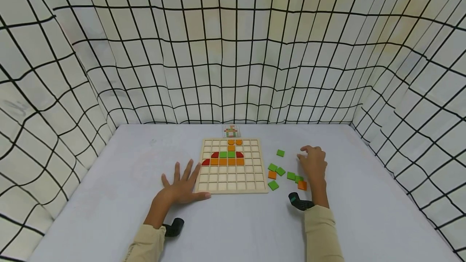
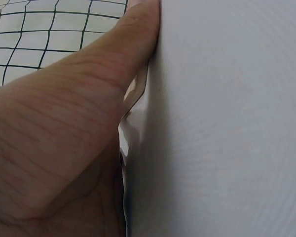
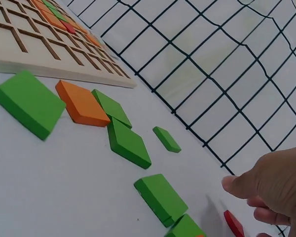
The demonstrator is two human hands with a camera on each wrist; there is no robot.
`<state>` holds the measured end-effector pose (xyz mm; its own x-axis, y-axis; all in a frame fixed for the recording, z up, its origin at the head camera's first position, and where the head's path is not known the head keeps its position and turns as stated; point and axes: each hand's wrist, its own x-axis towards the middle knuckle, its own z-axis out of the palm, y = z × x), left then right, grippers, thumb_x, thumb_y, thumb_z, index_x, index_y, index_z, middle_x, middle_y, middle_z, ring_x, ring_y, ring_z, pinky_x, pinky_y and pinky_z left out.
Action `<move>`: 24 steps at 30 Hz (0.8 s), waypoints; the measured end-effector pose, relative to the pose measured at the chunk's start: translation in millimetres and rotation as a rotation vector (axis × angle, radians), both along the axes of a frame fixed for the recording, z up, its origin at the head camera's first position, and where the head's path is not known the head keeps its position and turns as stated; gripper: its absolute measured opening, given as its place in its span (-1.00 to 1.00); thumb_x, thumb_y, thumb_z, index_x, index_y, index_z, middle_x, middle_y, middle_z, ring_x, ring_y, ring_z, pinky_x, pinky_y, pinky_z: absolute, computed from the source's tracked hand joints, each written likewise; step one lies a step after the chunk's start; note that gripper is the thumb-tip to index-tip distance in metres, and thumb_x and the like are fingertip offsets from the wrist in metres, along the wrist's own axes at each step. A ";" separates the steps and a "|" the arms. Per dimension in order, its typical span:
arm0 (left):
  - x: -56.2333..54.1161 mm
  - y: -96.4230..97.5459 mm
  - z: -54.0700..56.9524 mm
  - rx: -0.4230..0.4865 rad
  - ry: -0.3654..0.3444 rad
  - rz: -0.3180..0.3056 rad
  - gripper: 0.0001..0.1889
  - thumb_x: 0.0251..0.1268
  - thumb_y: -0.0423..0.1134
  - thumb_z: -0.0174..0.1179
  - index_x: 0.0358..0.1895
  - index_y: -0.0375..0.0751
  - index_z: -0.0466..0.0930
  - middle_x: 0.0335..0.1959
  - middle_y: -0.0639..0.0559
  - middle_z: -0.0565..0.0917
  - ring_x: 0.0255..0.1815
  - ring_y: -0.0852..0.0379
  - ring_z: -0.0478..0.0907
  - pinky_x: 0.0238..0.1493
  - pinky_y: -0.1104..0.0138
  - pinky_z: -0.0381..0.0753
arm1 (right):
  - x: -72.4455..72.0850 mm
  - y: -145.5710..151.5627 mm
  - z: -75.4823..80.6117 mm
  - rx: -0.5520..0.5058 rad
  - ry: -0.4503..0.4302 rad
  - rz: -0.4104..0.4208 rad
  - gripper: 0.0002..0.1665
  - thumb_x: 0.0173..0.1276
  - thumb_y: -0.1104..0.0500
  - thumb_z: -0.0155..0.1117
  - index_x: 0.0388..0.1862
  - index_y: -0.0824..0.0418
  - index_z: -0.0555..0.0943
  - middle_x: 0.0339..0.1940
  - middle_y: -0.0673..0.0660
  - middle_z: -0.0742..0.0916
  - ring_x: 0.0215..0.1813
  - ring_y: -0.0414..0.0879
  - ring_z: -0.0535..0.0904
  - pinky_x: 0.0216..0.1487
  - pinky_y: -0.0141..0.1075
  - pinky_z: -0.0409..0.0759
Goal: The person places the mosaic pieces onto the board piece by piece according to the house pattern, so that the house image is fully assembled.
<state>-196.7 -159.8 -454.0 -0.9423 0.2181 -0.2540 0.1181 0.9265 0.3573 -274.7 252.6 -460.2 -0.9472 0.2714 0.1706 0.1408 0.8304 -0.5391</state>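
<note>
A small red piece (image 3: 234, 224) is seen on the worktop (image 1: 233, 229), just to the left of the fingers of the right hand (image 1: 314, 165) in the right wrist view, with a gap between. In the head view it seems to be hidden by that hand. Its long side is slanted down to the right in the wrist view. The right fingers are loosely bent, and nothing is seen held by them. The left hand (image 1: 180, 189) is much farther off, its fingers spread out by the near left corner of the wooden board (image 1: 231, 178); nothing is gripped there. The way from the right hand to the board is crowded by loose green tiles (image 1: 280, 153) and orange tiles (image 1: 272, 175). More room is found on the right. A picture card (image 1: 231, 131) is laid just beyond the board's far edge.
</note>
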 end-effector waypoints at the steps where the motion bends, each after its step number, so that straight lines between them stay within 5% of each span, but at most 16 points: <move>1: -0.2 -0.1 -0.4 -0.001 0.000 0.001 0.19 0.03 0.44 0.22 0.59 -0.11 -0.16 0.61 -0.24 -0.30 0.53 -0.48 -0.54 0.22 -0.54 -0.47 | 1.5 1.9 -0.4 -0.014 -0.002 -0.036 -0.60 0.38 0.14 0.26 0.13 0.31 0.59 0.14 0.45 0.52 0.21 0.35 0.36 0.06 0.30 0.42; 8: -1.6 -0.9 -3.2 0.000 -0.007 0.006 0.19 0.01 0.45 0.21 0.59 -0.10 -0.16 0.61 -0.23 -0.30 0.53 -0.47 -0.55 0.22 -0.54 -0.48 | 12.0 13.1 -1.6 -0.068 -0.081 -0.158 -0.44 0.34 0.12 0.28 0.18 0.47 0.47 0.12 0.54 0.46 0.20 0.43 0.32 0.10 0.30 0.40; 15: -0.5 -0.2 -3.7 -0.001 -0.001 -0.001 0.19 0.01 0.46 0.21 0.59 -0.10 -0.15 0.61 -0.24 -0.29 0.53 -0.47 -0.54 0.22 -0.54 -0.47 | 16.1 22.4 -2.2 -0.049 -0.116 -0.101 -0.69 0.36 0.25 0.22 0.04 0.35 0.61 -0.04 0.42 0.59 0.00 0.30 0.47 -0.09 0.11 0.54; 24: -1.8 -0.7 -4.7 0.006 0.003 0.004 0.20 -0.01 0.45 0.23 0.59 -0.10 -0.16 0.61 -0.24 -0.29 0.53 -0.47 -0.54 0.22 -0.53 -0.49 | 14.9 28.1 -1.7 -0.057 -0.134 -0.029 -0.59 0.35 0.13 0.27 0.10 0.32 0.58 -0.02 0.40 0.61 0.00 0.28 0.50 -0.09 0.14 0.52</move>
